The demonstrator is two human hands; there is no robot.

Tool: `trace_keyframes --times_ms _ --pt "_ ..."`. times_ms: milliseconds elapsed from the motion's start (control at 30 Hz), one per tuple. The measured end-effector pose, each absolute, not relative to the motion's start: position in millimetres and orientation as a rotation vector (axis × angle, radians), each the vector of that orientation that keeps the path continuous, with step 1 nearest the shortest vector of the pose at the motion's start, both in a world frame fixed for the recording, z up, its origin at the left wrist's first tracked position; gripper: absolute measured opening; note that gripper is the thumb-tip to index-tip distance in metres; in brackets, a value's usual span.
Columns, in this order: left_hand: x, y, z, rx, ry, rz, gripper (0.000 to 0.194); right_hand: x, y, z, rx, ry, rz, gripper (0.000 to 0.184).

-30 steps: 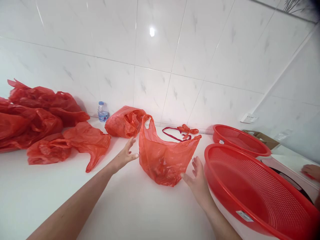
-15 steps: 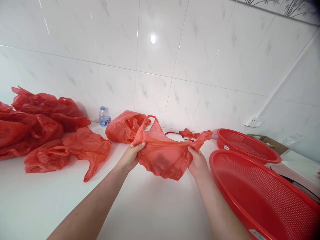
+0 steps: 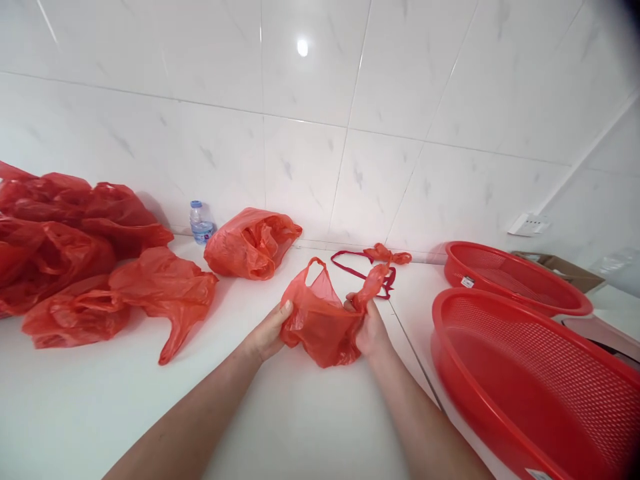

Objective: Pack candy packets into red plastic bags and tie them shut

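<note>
In the middle of the worktop [image 3: 300,427], I have a bag [image 3: 323,327] between my left hand [image 3: 270,331] and my right hand [image 3: 373,330]. Beyond it, to the left, a bundled bag [image 3: 240,247] lies near the wall [image 3: 307,173]; left of that bundle stands a bottle [image 3: 202,225]. Farther left is a pile of bags [image 3: 55,247], with a loose bag [image 3: 167,287] on its right. Beyond my right hand lies a strap [image 3: 391,275]. To my right, the near basket [image 3: 520,393] sits before the far basket [image 3: 515,272], and a box [image 3: 575,270] lies behind that one, toward its right.
</note>
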State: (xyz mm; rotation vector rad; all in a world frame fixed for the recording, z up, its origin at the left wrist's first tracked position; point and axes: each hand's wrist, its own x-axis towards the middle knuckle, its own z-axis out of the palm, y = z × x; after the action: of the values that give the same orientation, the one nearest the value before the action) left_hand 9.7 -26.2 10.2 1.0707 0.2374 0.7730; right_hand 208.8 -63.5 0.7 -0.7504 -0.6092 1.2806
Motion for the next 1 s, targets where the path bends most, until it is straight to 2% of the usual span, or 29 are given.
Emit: trace_keyframes --times_ms 67,267,533,700,767,900,933,1000 --pt "15 -28 10 1.152 0.257 0.733 0.061 203 -64 1 -0.701 -0.602 1.297 0.029" --pt "21 -37 9 1.227 0.478 0.620 0.031 186 -73 4 -0.943 -0.789 1.298 0.027" --pt "7 -33 4 0.853 0.502 0.908 0.036 201 -86 15 -0.532 -0.462 1.445 0.017" --pt "11 -37 2 0.819 0.530 0.903 0.024 197 -90 18 -0.551 -0.633 1.462 0.008" --pt "13 -38 1 0.814 0.564 0.927 0.017 191 -92 18 -0.659 -0.751 1.424 0.021" --pt "16 -38 -2 0.824 0.555 0.918 0.019 182 -95 18 -0.838 -0.913 1.294 0.063" --pt "16 -39 -2 0.830 0.545 0.907 0.020 181 -96 19 -0.887 -0.942 1.278 0.067" --pt "16 -40 -1 0.847 0.527 0.910 0.021 179 -98 21 -0.979 -1.004 1.268 0.061"
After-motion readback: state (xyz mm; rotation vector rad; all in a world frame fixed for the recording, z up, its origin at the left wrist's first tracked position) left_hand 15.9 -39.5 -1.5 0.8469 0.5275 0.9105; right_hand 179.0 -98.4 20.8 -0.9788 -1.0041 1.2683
